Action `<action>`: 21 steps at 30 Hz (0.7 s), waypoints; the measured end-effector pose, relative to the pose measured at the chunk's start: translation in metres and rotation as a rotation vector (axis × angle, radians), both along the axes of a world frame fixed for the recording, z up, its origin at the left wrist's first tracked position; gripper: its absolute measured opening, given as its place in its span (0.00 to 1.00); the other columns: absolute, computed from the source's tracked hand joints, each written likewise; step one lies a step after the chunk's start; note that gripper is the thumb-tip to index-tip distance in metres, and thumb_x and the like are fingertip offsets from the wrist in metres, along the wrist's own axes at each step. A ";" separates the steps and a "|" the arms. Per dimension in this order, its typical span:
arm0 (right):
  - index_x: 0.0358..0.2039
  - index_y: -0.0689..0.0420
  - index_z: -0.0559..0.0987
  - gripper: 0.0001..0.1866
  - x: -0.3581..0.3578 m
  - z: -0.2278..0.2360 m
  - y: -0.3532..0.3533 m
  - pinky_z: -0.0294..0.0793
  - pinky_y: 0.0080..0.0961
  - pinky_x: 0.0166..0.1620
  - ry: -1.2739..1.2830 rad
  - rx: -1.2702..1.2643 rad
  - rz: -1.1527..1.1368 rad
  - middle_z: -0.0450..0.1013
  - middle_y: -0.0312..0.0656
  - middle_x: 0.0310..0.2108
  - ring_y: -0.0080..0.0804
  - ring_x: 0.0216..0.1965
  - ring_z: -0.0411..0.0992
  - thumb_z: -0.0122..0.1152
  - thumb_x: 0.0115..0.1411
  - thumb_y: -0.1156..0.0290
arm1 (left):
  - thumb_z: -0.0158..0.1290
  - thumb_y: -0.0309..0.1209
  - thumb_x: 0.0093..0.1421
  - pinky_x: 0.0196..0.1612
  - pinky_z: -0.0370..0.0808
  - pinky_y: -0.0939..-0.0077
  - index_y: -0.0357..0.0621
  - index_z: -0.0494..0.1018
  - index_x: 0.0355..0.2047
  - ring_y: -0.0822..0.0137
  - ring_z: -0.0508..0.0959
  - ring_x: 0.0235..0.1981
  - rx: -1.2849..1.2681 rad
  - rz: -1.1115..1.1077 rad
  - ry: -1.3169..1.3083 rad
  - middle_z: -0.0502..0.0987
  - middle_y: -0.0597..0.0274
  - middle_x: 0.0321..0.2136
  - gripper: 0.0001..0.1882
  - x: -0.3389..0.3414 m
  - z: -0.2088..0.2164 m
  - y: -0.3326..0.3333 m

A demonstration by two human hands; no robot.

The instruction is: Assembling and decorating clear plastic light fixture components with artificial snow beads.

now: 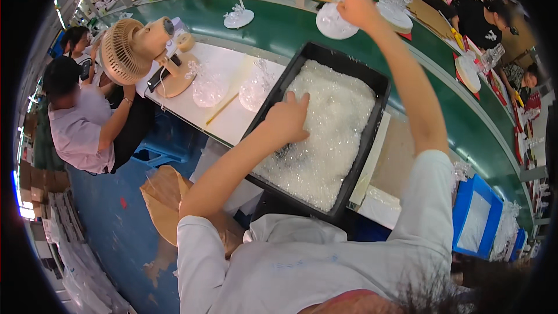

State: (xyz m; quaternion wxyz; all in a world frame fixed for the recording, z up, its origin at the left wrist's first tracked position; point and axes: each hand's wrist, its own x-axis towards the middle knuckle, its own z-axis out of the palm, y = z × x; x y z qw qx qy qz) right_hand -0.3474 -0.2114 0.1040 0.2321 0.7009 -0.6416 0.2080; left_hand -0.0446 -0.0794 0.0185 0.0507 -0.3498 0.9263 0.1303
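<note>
A black tray (382,84) full of glittering white granules (334,134) lies in front of me. My left hand (289,117) is over the tray's left part, its fingers apart and their tips at the granules. My right hand (356,9) reaches far out over the green belt (270,17). Its fingers are closed round a thin tan stick (323,0) that points left; I cannot make out its tip. Just beneath that hand sits a round white base (337,26) with a clear ornament on it, partly covered by the hand.
Left of the tray, a white table (226,67) bears clear ornaments (256,90), a tan stick (222,109) and a beige fan (125,52). A seated person (81,116) works beyond the fan. More white bases (238,18) stand on the belt. At right is a blue bin (478,215).
</note>
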 end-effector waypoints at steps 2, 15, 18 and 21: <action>0.35 0.58 0.72 0.12 0.010 0.021 0.045 0.73 0.49 0.31 0.012 -0.096 0.155 0.73 0.56 0.22 0.59 0.27 0.74 0.58 0.53 0.67 | 0.68 0.41 0.40 0.41 0.79 0.61 0.34 0.50 0.64 0.41 0.78 0.40 0.042 0.003 0.032 0.63 0.32 0.52 0.56 0.005 -0.002 -0.001; 0.33 0.63 0.73 0.11 0.093 -0.056 0.179 0.77 0.45 0.34 -0.105 0.317 -0.165 0.75 0.57 0.24 0.53 0.28 0.78 0.58 0.51 0.70 | 0.68 0.37 0.38 0.53 0.72 0.60 0.32 0.59 0.56 0.40 0.72 0.49 0.122 0.039 0.449 0.66 0.34 0.49 0.46 -0.020 -0.045 -0.010; 0.35 0.65 0.75 0.17 0.093 -0.042 0.188 0.78 0.39 0.36 -0.519 0.751 -0.262 0.76 0.55 0.27 0.50 0.30 0.78 0.63 0.50 0.65 | 0.67 0.35 0.40 0.52 0.72 0.60 0.40 0.62 0.56 0.45 0.71 0.50 0.076 -0.100 0.702 0.67 0.40 0.49 0.43 -0.028 -0.032 -0.004; 0.36 0.62 0.76 0.20 0.082 -0.030 0.199 0.77 0.34 0.39 -0.490 0.757 -0.240 0.79 0.48 0.30 0.44 0.35 0.79 0.68 0.47 0.63 | 0.68 0.37 0.40 0.51 0.73 0.58 0.40 0.61 0.57 0.44 0.73 0.49 -0.151 0.057 0.261 0.67 0.41 0.50 0.45 -0.013 -0.018 -0.002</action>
